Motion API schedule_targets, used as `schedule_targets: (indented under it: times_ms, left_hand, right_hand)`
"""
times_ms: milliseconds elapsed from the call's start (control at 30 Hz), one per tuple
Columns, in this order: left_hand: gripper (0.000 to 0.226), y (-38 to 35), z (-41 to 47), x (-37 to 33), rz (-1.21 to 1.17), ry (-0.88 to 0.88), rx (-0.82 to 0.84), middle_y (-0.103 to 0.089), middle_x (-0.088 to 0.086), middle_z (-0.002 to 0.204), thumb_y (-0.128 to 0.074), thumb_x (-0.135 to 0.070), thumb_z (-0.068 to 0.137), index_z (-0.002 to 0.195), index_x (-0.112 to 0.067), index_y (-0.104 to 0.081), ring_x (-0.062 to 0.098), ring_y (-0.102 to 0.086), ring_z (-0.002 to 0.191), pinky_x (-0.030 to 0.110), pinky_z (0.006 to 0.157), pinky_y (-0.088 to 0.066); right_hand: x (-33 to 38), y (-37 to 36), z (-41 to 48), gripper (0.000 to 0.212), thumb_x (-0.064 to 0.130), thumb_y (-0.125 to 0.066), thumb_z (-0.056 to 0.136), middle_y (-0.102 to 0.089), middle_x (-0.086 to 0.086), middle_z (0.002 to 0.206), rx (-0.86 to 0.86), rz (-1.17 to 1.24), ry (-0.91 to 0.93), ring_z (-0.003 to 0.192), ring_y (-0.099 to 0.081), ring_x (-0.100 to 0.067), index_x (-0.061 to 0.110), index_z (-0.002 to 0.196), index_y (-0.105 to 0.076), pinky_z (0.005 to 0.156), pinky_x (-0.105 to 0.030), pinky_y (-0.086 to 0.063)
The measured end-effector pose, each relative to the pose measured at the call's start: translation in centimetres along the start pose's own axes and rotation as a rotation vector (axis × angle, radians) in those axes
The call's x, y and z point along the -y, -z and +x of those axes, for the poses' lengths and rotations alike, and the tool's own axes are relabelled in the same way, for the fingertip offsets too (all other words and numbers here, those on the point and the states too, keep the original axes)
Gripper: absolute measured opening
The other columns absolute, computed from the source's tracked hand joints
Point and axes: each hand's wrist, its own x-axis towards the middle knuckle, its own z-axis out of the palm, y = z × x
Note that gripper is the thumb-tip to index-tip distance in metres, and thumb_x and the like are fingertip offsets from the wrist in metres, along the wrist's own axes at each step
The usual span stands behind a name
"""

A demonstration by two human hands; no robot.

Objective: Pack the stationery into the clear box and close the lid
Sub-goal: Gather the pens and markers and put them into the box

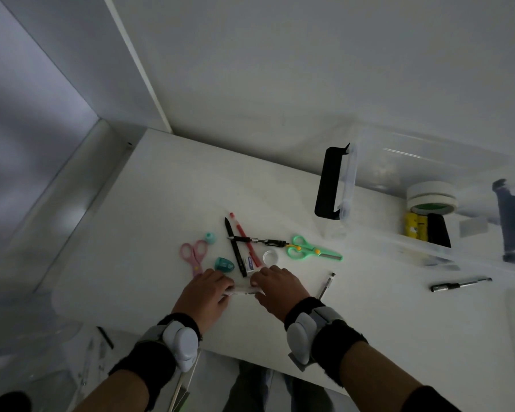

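My left hand [204,295] and my right hand [275,288] both grip a thin white object [243,290] lying flat on the white table [161,203]; what it is stays unclear. Just beyond lie pink scissors [194,255], a teal sharpener [224,264], a black pen [235,248], a red pen [246,240], an eraser [249,264], a small tape roll [270,257] and green scissors [311,249]. The clear box [369,233] stands open at the right, holding masking tape rolls [431,197] and yellow and black items [425,227].
A black latch handle [329,182] sticks out from the box's left end. Another pen [460,284] lies right of my hands, and a thin pen [327,285] lies by my right wrist. A wall runs along the table's far edge.
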Motion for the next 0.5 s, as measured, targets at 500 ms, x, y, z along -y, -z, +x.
schedule_targets:
  times_ms: [500]
  left_hand:
    - [0.034, -0.2, 0.5, -1.5, 0.137, -0.059, -0.037, -0.064, -0.007, 0.069, -0.091, -0.014, 0.041, 0.069, -0.023, -0.072, 0.015, -0.065, 0.064, 0.020, 0.056, -0.053]
  right_hand:
    - [-0.5, -1.3, -0.2, 0.033, 0.017, -0.046, 0.094, -0.057, -0.007, 0.117, -0.019, -0.016, 0.012, 0.111, -0.049, -0.029, 0.019, 0.124, -0.059, 0.089, -0.038, -0.040]
